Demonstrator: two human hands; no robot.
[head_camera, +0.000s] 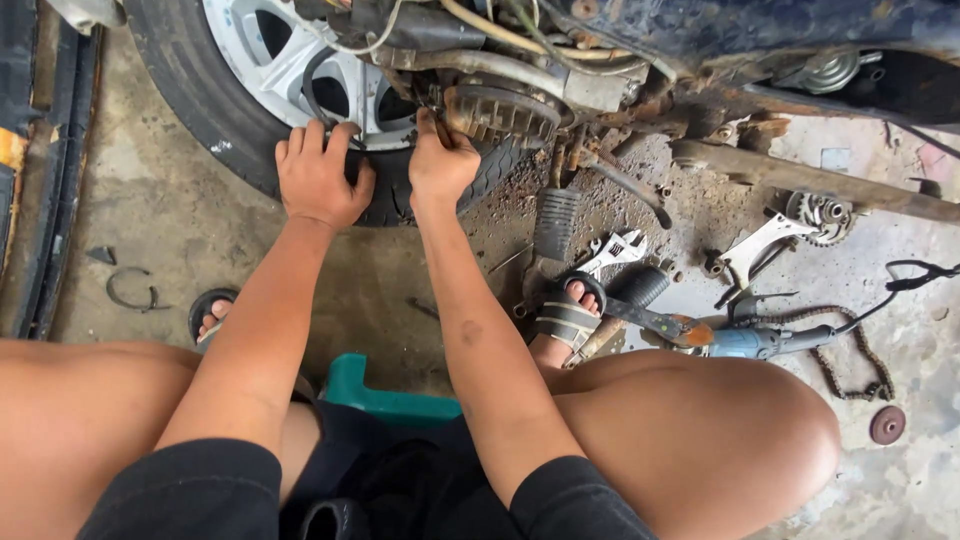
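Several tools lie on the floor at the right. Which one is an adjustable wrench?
The silver adjustable wrench, just above the sandalled foot. Its open jaw sets it apart from the blue power tool and black pliers.

Head camera looks steeply down, close over knees, toward the wheel (290, 60)

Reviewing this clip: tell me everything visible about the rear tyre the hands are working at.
The tyre is black rubber, dusty, mounted on a silver spoked alloy rim and standing upright on the stained concrete floor. Only its lower arc shows; the rest runs past the top edge. Fine tread lines show to the right, near the engine parts. The left hand lies flat against its sidewall, fingers spread upward; the right hand is in front of it, at the greasy mechanism.
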